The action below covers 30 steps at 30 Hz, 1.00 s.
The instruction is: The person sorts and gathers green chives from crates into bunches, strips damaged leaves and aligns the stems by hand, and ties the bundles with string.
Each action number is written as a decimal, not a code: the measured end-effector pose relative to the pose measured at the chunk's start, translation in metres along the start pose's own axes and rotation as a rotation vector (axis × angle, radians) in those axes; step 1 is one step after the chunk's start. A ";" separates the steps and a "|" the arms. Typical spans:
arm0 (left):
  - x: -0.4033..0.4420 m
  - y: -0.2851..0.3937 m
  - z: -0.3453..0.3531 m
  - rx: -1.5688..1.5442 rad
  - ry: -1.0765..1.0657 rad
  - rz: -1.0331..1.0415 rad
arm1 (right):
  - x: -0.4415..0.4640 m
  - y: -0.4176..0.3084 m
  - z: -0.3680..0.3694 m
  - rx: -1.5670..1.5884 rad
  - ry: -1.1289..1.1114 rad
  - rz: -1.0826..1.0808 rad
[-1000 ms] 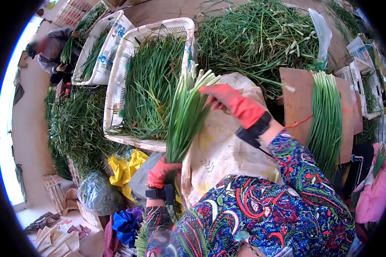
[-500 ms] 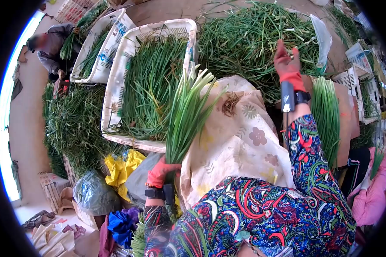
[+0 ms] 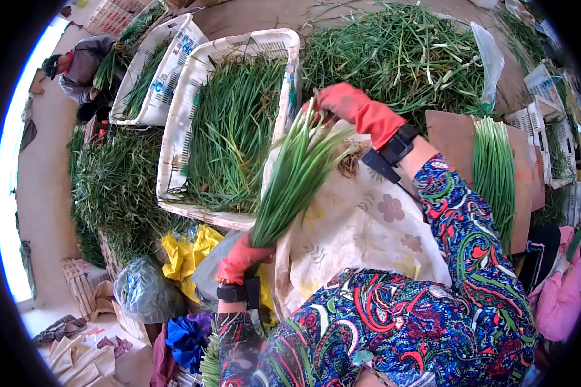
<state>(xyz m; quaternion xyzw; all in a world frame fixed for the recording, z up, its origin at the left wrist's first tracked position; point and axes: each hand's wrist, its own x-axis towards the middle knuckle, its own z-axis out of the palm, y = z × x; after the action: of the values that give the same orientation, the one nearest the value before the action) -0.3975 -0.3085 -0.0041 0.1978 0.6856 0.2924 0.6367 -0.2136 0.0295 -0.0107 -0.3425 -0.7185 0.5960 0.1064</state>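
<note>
My left hand (image 3: 242,258), in a red glove, is closed around the leafy lower end of a bunch of garlic chives (image 3: 290,174). The bunch slants up and to the right, pale stem ends at the top. At those ends is my right hand (image 3: 355,109), also red-gloved, its fingers curled in against the stems; the fingertips are partly hidden. Beneath the bunch, a flower-printed cloth (image 3: 355,219) covers my lap, with a small brown clump of dry scraps (image 3: 348,162) on it. Just left stands a white plastic crate (image 3: 174,129) of loose chives.
A heap of loose greens (image 3: 394,58) lies ahead. On the right, neatly laid chives (image 3: 494,174) rest on a brown board (image 3: 448,138). Another person (image 3: 87,68) sits at the far left beside a second crate (image 3: 168,77). A yellow bag (image 3: 187,258) lies near my left wrist.
My right hand has swung left from above the heap of greens to the pale ends of the bunch, its fingers now curled. The left hand keeps its hold, and the bunch leans slightly more right.
</note>
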 end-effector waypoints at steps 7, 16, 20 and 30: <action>0.003 -0.002 0.003 -0.126 -0.042 0.078 | -0.029 0.005 -0.177 1.028 0.655 -0.284; 0.011 -0.018 0.004 -0.117 -0.007 0.127 | -0.065 0.048 -0.085 0.368 0.159 -0.013; 0.015 -0.016 -0.004 0.019 -0.068 0.096 | -0.050 0.008 -0.022 -0.355 -0.257 -0.029; 0.017 -0.017 -0.002 -0.058 -0.053 0.075 | -0.046 0.025 0.007 -0.172 -0.170 -0.266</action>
<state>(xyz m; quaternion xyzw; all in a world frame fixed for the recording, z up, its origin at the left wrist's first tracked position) -0.4001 -0.3105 -0.0278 0.2124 0.6518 0.3304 0.6487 -0.1747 -0.0030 -0.0244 -0.2007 -0.8121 0.5399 0.0933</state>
